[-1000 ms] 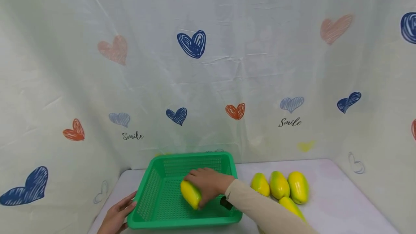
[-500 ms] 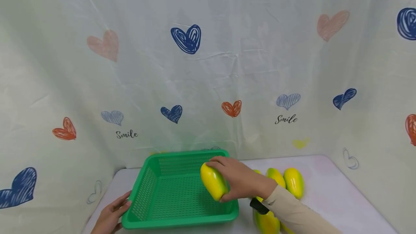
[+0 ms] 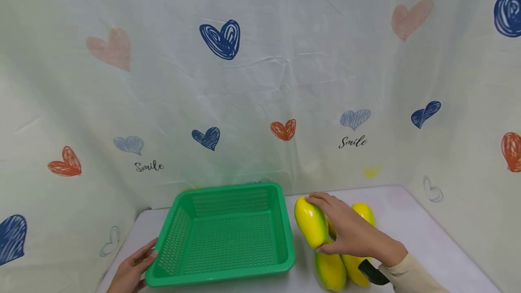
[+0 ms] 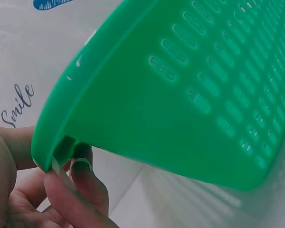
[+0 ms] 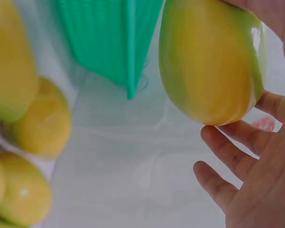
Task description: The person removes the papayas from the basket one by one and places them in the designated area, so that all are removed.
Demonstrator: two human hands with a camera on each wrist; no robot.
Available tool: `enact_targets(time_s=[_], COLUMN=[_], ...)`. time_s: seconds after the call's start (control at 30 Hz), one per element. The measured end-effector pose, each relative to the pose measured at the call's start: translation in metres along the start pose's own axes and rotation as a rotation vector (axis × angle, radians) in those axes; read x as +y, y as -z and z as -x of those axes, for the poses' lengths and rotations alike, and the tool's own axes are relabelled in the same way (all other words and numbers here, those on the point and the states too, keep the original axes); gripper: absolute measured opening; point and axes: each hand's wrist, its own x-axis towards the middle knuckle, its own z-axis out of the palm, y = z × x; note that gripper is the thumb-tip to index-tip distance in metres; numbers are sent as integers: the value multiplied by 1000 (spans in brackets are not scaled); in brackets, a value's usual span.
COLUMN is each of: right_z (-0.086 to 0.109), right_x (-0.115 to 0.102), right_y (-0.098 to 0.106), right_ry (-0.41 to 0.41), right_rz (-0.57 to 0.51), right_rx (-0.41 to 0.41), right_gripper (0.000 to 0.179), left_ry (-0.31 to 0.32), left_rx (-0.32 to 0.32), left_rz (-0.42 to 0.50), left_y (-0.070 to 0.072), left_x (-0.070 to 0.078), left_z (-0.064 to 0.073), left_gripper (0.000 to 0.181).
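In the head view, a glossy yellow mango [image 3: 310,221] with green streaks is held up by my right hand [image 3: 358,232], thumb at its lower end and fingers at its top. The right wrist view shows some of those fingers spread, with fingertips near the rounded end of the mango [image 5: 211,61]. To its left stands a green plastic basket [image 3: 220,278] with perforated walls and floor. My left hand [image 3: 131,268] pinches the basket's left rim; the left wrist view shows thumb and fingers at the rim's edge [image 4: 61,114].
Several more mangoes lie on the white table [image 3: 415,238] beneath and behind my right hand, among them a greenish mango [image 3: 330,271] in front and a mango [image 3: 363,213] at the back. A white curtain [image 3: 260,89] printed with hearts hangs behind the table.
My right hand has carried the mango from inside the basket, up over its right rim, to above the other mangoes. My left hand keeps its hold on the basket. The head view has shifted slightly.
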Motion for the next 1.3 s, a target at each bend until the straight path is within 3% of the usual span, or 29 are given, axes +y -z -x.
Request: enact_targets(time_s=[0.27, 0.5, 0.77, 1.07, 1.23, 1.3], right_z=[36, 66, 91, 118, 132, 136], right_x=[17, 36, 55, 74, 80, 81], right_y=[6, 6, 8, 8, 8, 8], right_ry=[-185, -250, -355, -333, -411, -404], right_rz=[-24, -6, 1, -21, -45, -54], right_rx=[27, 62, 50, 81, 27, 22], right_gripper=[102, 104, 103, 105, 104, 104], left_ry=[26, 20, 25, 48, 51, 47], left_rx=[-2, -20, -31, -31, -22, -18], left_rz=[-3, 2, 31, 23, 19, 21], left_y=[1, 3, 3, 2, 2, 2], left_x=[-2, -1, 1, 3, 3, 3], left_z=[0, 2, -3, -5, -5, -6], left_gripper=[97, 91, 92, 94, 96, 97])
